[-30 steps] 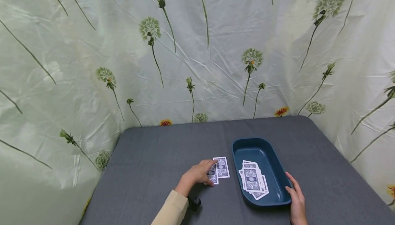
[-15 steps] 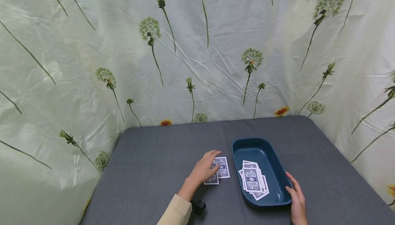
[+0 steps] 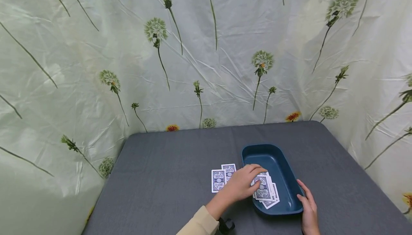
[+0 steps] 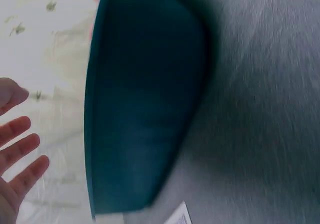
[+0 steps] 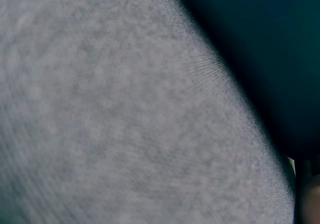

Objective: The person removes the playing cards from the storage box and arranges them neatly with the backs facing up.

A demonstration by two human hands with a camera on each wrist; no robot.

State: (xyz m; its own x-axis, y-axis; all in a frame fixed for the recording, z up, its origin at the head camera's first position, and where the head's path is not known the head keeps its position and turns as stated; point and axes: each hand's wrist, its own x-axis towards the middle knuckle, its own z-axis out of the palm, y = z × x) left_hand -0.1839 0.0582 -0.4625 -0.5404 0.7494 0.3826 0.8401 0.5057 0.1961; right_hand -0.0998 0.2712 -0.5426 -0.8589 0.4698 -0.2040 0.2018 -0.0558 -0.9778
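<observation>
In the head view, my left hand [image 3: 241,184] hovers over the left wall of a dark teal tray [image 3: 286,174], fingers reaching above a pile of playing cards [image 3: 264,189] inside. The left wrist view shows its fingers [image 4: 22,151] spread and slightly bent, with nothing seen between them. Two face-down playing cards [image 3: 218,181] with blue patterned backs overlap on the table, partly covered by the left hand. My right hand [image 3: 309,208] grips the tray's near right rim between thumb and fingers. The right wrist view has mostly cloth and the tray's dark outer side [image 5: 265,48].
A grey cloth [image 3: 167,170] covers the table. Behind and beside it hangs a pale curtain [image 3: 193,49] printed with dandelions. A black strap [image 3: 226,225] hangs at the left wrist.
My left hand has left the two cards on the table and moved right, over the tray. The right hand keeps its grip on the rim, and the tray stays put.
</observation>
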